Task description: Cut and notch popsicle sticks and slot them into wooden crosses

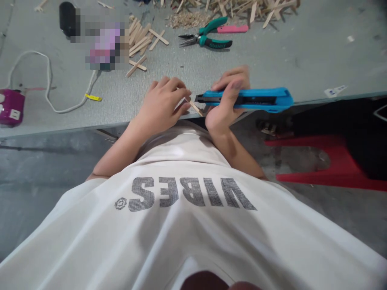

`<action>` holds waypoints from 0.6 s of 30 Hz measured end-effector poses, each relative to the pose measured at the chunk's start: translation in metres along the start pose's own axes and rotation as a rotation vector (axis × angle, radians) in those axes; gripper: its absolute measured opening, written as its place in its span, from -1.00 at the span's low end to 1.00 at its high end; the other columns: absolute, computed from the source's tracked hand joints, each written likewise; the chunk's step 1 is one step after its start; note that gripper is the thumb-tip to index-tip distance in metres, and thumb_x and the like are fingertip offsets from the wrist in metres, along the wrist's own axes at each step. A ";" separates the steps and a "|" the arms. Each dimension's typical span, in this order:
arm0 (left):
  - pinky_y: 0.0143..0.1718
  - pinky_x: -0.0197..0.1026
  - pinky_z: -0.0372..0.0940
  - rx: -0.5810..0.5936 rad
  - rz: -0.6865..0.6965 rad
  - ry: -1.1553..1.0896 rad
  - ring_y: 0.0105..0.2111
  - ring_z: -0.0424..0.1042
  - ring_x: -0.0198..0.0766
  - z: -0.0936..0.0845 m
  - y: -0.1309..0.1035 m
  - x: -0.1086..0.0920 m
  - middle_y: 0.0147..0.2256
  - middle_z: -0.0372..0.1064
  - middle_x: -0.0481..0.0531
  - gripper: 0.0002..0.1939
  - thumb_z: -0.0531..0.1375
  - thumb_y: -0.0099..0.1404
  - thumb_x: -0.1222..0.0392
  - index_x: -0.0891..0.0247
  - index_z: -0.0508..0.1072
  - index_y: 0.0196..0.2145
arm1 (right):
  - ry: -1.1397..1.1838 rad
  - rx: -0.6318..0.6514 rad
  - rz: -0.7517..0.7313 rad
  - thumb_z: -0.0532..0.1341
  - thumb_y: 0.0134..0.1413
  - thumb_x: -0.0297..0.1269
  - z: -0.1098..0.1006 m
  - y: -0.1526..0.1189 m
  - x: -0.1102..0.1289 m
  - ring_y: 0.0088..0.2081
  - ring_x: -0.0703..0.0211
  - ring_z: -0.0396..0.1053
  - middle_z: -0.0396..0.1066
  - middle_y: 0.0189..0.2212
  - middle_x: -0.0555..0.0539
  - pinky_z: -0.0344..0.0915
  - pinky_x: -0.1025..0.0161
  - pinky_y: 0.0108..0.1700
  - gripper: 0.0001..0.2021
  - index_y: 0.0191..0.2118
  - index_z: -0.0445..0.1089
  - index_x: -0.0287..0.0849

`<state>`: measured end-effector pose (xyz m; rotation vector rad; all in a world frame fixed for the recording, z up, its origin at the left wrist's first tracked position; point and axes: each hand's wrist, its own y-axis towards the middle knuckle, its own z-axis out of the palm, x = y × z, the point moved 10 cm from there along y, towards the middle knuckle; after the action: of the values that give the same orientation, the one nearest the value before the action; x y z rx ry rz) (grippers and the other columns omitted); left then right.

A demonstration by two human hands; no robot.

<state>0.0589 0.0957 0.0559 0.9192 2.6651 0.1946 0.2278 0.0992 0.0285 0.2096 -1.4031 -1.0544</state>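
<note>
My left hand [166,100] is at the table's front edge, its thumb and fingers pinched on one end of a thin wooden stick [195,108]. The stick slants down to the right, its free end close to my right palm. My right hand [228,98] is wrapped round a blue utility knife [263,100] held level, with its dark tip pointing left at the stick. Whether the blade touches the wood I cannot tell. My right fingers are slightly blurred.
Green-handled pliers [205,36] and a pink cutter [232,29] lie beyond my hands. Crossed sticks [137,66], a stick pile [140,36] and wood shavings [187,20] lie farther back. A white cable [48,80] and purple plug [12,106] are left. A red stool [341,161] stands right.
</note>
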 end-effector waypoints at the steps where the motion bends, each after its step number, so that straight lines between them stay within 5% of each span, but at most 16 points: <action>1: 0.41 0.35 0.29 0.012 0.019 -0.010 0.38 0.43 0.23 0.002 -0.004 -0.001 0.39 0.51 0.20 -0.55 0.15 0.61 -0.06 0.03 0.58 0.32 | -0.001 -0.040 -0.067 -0.09 0.60 0.44 -0.003 0.000 0.005 -0.22 0.04 0.40 0.12 -0.38 -0.05 0.46 -0.10 -0.05 -0.29 -0.41 0.18 -0.06; 6: 0.58 0.45 0.02 0.061 0.077 -0.022 0.56 0.24 0.33 0.012 -0.015 -0.002 0.56 0.31 0.23 -0.36 0.20 0.59 -0.21 0.06 0.45 0.48 | -0.107 -0.055 -0.122 -0.15 0.61 0.45 0.004 0.001 0.011 -0.27 0.05 0.32 0.13 -0.42 -0.07 0.40 -0.04 -0.15 -0.30 -0.41 0.11 -0.01; 13: 0.59 0.47 0.05 0.065 0.063 -0.026 0.58 0.23 0.36 0.013 -0.014 -0.005 0.54 0.34 0.23 -0.38 0.26 0.55 -0.03 0.07 0.46 0.49 | -0.101 -0.030 -0.166 -0.13 0.66 0.34 0.006 0.001 0.018 -0.29 0.02 0.32 0.12 -0.44 -0.06 0.34 -0.02 -0.15 -0.36 -0.40 0.12 0.01; 18: 0.59 0.47 0.10 0.052 0.058 -0.032 0.59 0.24 0.34 0.015 -0.013 -0.003 0.55 0.34 0.16 -0.36 0.30 0.50 0.00 -0.02 0.46 0.49 | -0.362 0.033 -0.084 -0.42 0.61 0.36 0.011 -0.002 0.010 -0.16 -0.03 0.42 0.20 -0.39 -0.13 0.45 -0.12 0.03 -0.28 -0.38 0.09 -0.01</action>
<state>0.0587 0.0838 0.0393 1.0078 2.6278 0.1235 0.2154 0.0966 0.0366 0.1050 -1.7499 -1.1794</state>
